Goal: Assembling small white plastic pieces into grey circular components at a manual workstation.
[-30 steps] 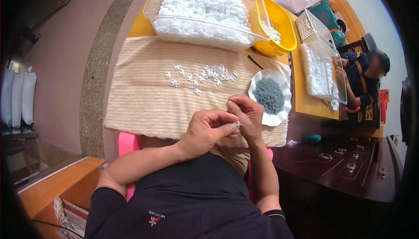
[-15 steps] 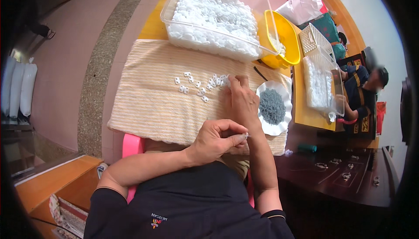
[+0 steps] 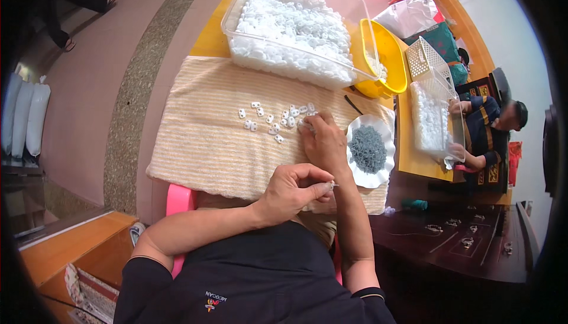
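My left hand [image 3: 290, 193] is closed in a pinch over the near edge of the cloth. Between its thumb and forefinger is a small whitish piece [image 3: 332, 184] with a thin tip sticking out to the right. Farther up, my right hand [image 3: 326, 142] bends its fingers down at the cloth, and a small white plastic piece [image 3: 306, 126] shows at its fingertips. Its grip is partly hidden. Several loose white two-holed plastic pieces [image 3: 260, 112] lie left of it. Grey small parts [image 3: 368, 148] fill a white wavy-rimmed dish [image 3: 387, 173] to its right.
A striped cloth [image 3: 201, 129] covers the table. At the back stand a clear bin [image 3: 296, 64] of white pieces and a yellow basin [image 3: 397, 58]. A black stick-like tool [image 3: 353, 104] lies near the dish. A co-worker [image 3: 494, 114] sits at the right beside another clear bin [image 3: 438, 146].
My right hand has drawn a little nearer to me and to the left. My left hand keeps its pinch. At the far left, more of a walking person's legs shows.
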Demonstrator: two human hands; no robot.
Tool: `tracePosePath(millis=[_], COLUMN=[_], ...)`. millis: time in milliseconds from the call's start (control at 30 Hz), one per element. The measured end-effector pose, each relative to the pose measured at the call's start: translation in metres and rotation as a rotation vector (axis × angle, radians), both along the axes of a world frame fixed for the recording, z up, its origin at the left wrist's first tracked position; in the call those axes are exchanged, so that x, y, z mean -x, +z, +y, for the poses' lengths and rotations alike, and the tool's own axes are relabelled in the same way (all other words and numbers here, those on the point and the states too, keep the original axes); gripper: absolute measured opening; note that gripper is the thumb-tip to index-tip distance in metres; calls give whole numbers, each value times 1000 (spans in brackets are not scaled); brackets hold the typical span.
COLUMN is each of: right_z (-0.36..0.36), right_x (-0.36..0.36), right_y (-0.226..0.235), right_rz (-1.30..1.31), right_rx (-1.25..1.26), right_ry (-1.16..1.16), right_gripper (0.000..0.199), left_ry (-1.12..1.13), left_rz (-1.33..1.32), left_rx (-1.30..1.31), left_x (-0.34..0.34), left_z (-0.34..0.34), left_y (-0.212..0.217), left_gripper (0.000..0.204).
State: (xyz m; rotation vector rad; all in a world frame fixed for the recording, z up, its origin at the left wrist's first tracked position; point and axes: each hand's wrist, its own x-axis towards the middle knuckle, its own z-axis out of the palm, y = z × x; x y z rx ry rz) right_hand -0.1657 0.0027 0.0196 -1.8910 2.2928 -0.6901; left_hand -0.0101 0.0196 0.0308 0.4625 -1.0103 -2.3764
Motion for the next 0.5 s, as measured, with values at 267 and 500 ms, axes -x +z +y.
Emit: tracePosePath(millis=[267, 500], right_z=[4, 13], right_x=[5, 12], right_y=[-8, -23], right_rz=[-27, -331], right_rx=[87, 320], right_ry=[54, 31], right_gripper=[15, 12], left_ry=[17, 84], left_rz=[-32, -82], left_rx=[13, -8], left_x=[0, 2], left_z=[-2, -5], left_y=[0, -3], left_gripper=[15, 14])
